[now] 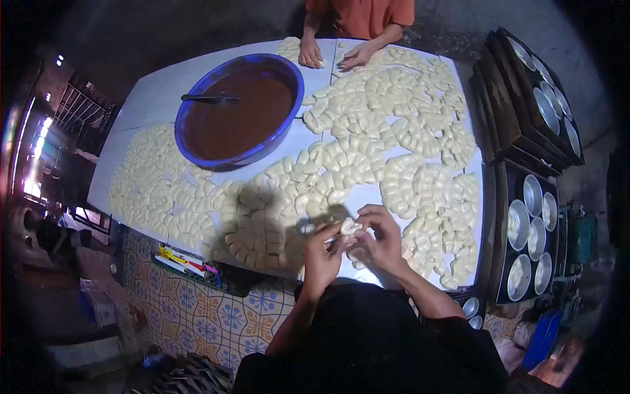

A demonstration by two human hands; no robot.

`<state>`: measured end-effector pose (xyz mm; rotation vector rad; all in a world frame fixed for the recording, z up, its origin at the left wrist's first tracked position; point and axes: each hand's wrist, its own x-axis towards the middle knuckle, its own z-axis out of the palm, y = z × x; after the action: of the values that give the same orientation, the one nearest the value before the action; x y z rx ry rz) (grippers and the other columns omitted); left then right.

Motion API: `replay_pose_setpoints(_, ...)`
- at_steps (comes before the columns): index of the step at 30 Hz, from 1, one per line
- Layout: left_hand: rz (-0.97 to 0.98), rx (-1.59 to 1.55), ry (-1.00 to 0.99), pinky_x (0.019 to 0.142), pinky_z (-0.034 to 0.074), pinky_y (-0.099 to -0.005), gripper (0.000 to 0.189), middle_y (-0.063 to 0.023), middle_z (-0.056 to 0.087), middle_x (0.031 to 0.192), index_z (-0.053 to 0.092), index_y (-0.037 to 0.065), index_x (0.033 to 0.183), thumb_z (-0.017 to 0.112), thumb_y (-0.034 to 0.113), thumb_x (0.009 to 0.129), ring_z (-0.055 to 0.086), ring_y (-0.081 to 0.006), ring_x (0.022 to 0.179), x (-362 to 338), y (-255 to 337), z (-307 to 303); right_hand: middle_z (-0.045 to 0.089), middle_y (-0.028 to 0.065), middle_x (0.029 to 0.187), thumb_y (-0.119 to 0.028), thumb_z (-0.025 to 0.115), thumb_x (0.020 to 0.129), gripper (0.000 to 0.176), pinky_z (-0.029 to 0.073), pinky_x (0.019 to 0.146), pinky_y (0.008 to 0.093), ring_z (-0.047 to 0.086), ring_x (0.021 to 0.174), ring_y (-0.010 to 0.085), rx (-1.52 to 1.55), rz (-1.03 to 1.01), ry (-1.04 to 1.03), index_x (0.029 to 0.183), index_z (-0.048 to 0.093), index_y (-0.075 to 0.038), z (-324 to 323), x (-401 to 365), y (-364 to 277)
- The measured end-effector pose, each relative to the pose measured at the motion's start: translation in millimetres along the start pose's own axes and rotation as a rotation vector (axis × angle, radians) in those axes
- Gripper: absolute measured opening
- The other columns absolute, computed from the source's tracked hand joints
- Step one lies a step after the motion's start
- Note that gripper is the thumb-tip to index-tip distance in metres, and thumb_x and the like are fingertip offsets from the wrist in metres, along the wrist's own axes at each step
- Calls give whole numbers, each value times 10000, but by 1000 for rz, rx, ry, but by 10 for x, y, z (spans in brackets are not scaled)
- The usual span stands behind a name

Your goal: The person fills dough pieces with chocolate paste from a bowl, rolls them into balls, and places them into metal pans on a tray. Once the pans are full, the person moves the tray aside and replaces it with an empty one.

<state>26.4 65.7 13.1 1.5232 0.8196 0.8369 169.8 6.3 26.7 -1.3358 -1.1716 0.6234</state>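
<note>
Between my two hands is a small piece of pale dough [350,227], held just above the near edge of the table. My left hand [324,255] pinches it from the left with bent fingers. From the right, the fingers of my right hand [380,238] close on the same piece. Rows of cut dough pieces [354,157] spread over the white table [154,88], around and beyond my hands. A blue basin [298,98] of brown filling [239,125] stands among them, with a dark-handled utensil [210,98] resting in it.
Across the table, a person in an orange shirt [371,16] has both hands on dough. Stacked dark trays [505,98] with round metal tins stand at the right; a nearer tray [528,289] holds tins, some with dough. A crate [190,266] sits below the table's left front edge.
</note>
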Motion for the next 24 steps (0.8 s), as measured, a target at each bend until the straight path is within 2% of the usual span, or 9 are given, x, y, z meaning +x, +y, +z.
replay_pose_setpoints(4, -244, -317, -15, 734, 518, -256, 152, -82, 614, 935, 630, -64, 976, 620, 55, 882, 618, -134, 813, -197, 245, 3, 540, 133, 1134, -5, 642, 790, 233, 467, 853, 295, 572, 1007, 232, 314, 173, -72, 1023, 648, 6, -32, -137, -146)
replay_pose_setpoints(8, -347, -283, 18, 662, 531, -231, 183, -54, 631, 918, 630, -33, 986, 653, 105, 868, 606, -96, 778, -352, 29, 18, 626, 112, 955, -70, 614, 851, 168, 500, 714, 283, 628, 877, 220, -56, 26, -147, 993, 664, 5, -3, -364, -150)
replay_pose_setpoints(11, -242, -267, 170, 664, 480, -211, 147, -59, 615, 851, 631, -39, 858, 675, 101, 848, 572, -83, 762, -468, 127, 194, 638, 111, 909, -78, 623, 847, 157, 493, 702, 276, 635, 807, 215, -100, 180, -97, 970, 670, 5, 0, -500, -63)
replay_pose_setpoints(12, -112, 18, 51, 693, 493, -228, 125, -66, 611, 871, 611, -46, 906, 670, 34, 829, 591, -105, 794, -492, 41, 131, 616, 123, 951, -98, 605, 869, 222, 489, 658, 283, 614, 809, 193, -73, 297, -102, 1069, 629, -5, -5, -531, -93)
replay_pose_setpoints(15, 59, -178, 129, 727, 508, -241, 309, -63, 601, 877, 536, -47, 1084, 662, -35, 802, 608, -128, 813, -572, -39, 135, 580, 135, 1009, -134, 591, 890, 335, 486, 621, 293, 592, 820, 170, -183, 150, -69, 1202, 542, -23, 40, -474, -231)
replay_pose_setpoints(19, -89, -401, 9, 734, 496, -246, 583, -118, 547, 1046, 363, 16, 1270, 590, -158, 763, 601, -170, 907, -743, 136, 71, 546, 94, 1167, -97, 486, 941, 519, 538, 653, 270, 585, 837, 148, 575, 887, -758, 1421, 288, -102, -115, -455, -97)
replay_pose_setpoints(21, -36, -370, 175, 862, 445, -291, 402, -100, 525, 1111, 469, -8, 1173, 562, -102, 792, 537, -191, 1056, -847, 98, 29, 601, 71, 1160, -39, 543, 874, 516, 533, 681, 268, 596, 794, 132, 344, 522, -689, 1371, 408, -76, -101, -380, 42)
replay_pose_setpoints(23, 98, -167, 316, 939, 397, -314, 303, -84, 528, 1104, 523, -13, 1110, 552, -53, 812, 497, -200, 1116, -886, 7, -65, 641, 75, 1093, 11, 574, 802, 439, 523, 690, 258, 602, 791, 120, 136, 448, -485, 1237, 563, -46, -43, -283, 268)
replay_pose_setpoints(24, -60, -277, 401, 1013, 323, -333, 208, -78, 530, 1110, 571, -7, 1033, 528, -7, 830, 477, -209, 1132, -885, -28, -105, 656, 94, 1062, 27, 577, 765, 360, 515, 701, 258, 608, 807, 126, 181, 350, -390, 1118, 636, -19, -7, -252, 512)
